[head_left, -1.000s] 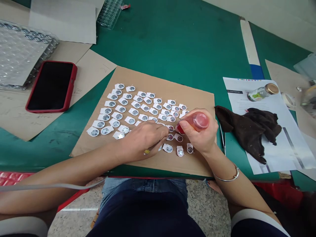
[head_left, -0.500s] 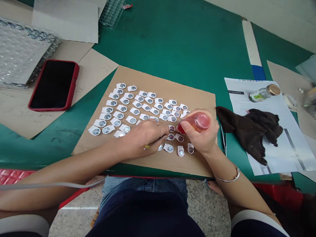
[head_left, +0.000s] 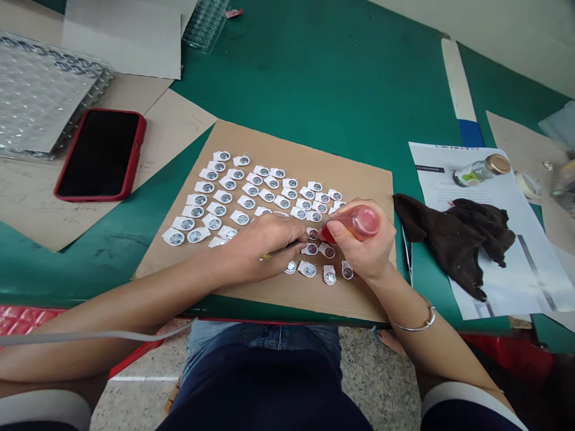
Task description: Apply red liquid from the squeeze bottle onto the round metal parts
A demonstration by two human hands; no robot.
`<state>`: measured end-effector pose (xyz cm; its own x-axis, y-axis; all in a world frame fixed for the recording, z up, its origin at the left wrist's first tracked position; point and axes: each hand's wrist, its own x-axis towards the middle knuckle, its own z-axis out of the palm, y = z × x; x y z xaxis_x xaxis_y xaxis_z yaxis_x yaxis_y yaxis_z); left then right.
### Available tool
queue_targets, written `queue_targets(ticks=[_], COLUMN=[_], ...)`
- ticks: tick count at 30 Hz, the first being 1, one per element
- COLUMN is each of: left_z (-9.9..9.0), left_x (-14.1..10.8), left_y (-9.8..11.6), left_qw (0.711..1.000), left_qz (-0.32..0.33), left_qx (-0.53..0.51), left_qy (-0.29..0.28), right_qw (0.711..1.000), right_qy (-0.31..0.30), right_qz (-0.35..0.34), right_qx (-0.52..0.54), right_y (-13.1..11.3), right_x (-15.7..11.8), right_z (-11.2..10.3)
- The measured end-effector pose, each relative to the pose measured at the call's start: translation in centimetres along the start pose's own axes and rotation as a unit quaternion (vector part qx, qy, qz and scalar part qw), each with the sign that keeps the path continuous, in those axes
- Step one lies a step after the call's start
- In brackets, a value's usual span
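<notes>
My right hand (head_left: 371,248) is wrapped round a small squeeze bottle of red liquid (head_left: 365,221), tipped so its narrow end points down and left at the small parts. In my left hand (head_left: 265,245) is a slim metal tool that looks like tweezers (head_left: 281,251), its tip close to the bottle's nozzle. Under both hands lies a cardboard sheet (head_left: 287,302) with rows of small white tabbed pieces, each bearing a round silvery disc (head_left: 308,269). A few discs near the nozzle, such as one reddish disc (head_left: 327,250), look red. My left hand hides some pieces.
A red-cased phone (head_left: 99,154) lies left on brown paper, beside a clear blister tray (head_left: 40,96). To the right are a dark cloth (head_left: 449,236), a printed sheet (head_left: 438,173), a glass jar (head_left: 480,170) and a thin metal item (head_left: 407,254) along the cardboard's edge.
My left hand has turned slightly, and more of the tweezers' shaft shows. The right hand with the bottle has shifted very slightly left. The pieces on the cardboard look unmoved.
</notes>
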<state>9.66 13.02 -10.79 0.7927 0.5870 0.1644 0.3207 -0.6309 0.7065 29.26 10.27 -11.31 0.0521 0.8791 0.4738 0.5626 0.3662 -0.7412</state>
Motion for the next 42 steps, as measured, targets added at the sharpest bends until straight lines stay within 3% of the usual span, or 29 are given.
queue_targets(ticks=[6, 21, 24, 27, 32, 37, 42], left_z=[-0.2, -0.1, 0.1, 0.2, 0.0, 0.1, 0.6], left_x=[0.3, 0.2, 0.2, 0.2, -0.5, -1.3, -1.3], left_y=[0.3, 0.1, -0.1, -0.2, 0.5, 1.4, 1.3], left_qw=[0.999, 0.999, 0.999, 0.998, 0.995, 0.997, 0.996], left_qz=[-0.012, -0.018, -0.022, -0.012, 0.013, 0.055, 0.065], left_qx=[0.002, 0.001, -0.001, 0.004, 0.034, 0.05, 0.062], left_qy=[0.032, 0.032, 0.039, 0.057, 0.089, 0.028, 0.022], right_qw=[1.0, 0.999, 0.988, 0.954, 0.938, 0.95, 0.951], right_qy=[0.01, 0.015, 0.051, 0.126, 0.162, 0.151, 0.111], right_qz=[-0.002, 0.022, 0.091, 0.148, 0.155, 0.096, 0.109], right_qx=[0.021, 0.031, 0.111, 0.228, 0.264, 0.258, 0.269], right_y=[0.0, 0.0, 0.4, 1.0, 1.1, 0.1, -0.5], right_x=[0.0, -0.1, 0.5, 1.8, 2.8, 1.8, 1.2], right_z=[0.0, 0.4, -0.3, -1.6, -3.1, -2.1, -1.7])
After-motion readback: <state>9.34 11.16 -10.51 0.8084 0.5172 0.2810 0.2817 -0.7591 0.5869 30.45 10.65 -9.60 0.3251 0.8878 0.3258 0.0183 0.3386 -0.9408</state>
